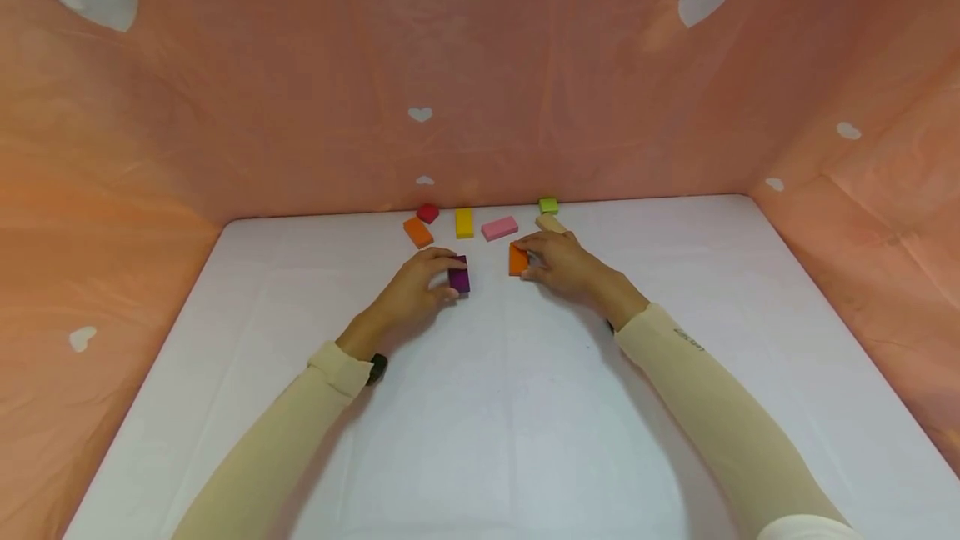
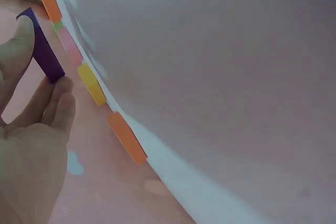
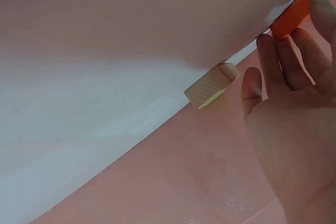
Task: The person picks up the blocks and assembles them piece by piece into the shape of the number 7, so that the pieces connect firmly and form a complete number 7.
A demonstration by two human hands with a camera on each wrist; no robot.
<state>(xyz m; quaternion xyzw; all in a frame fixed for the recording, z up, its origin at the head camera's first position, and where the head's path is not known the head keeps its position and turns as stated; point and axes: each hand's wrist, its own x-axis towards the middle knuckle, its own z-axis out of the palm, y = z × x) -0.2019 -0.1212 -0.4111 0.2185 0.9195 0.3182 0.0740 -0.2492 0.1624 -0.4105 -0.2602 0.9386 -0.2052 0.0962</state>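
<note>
My left hand (image 1: 411,286) pinches a purple rectangular block (image 1: 460,280) between thumb and fingertips, near the middle of the white table. In the left wrist view the purple block (image 2: 48,56) spans the space from thumb to fingers. To the right, an orange block (image 1: 517,263) is held at its ends by my right hand (image 1: 564,263). The right wrist view shows this orange block (image 3: 294,15) between the thumb and the fingertips. A short gap separates the two held blocks. Whether either one touches the table is hard to tell.
Behind the hands lie an orange block (image 1: 418,232), a red block (image 1: 427,212), a yellow block (image 1: 464,223), a pink block (image 1: 499,228), a green block (image 1: 548,206) and a plain wooden block (image 1: 551,224). A pinkish-orange curtain (image 1: 495,73) with hearts borders the white table (image 1: 465,440).
</note>
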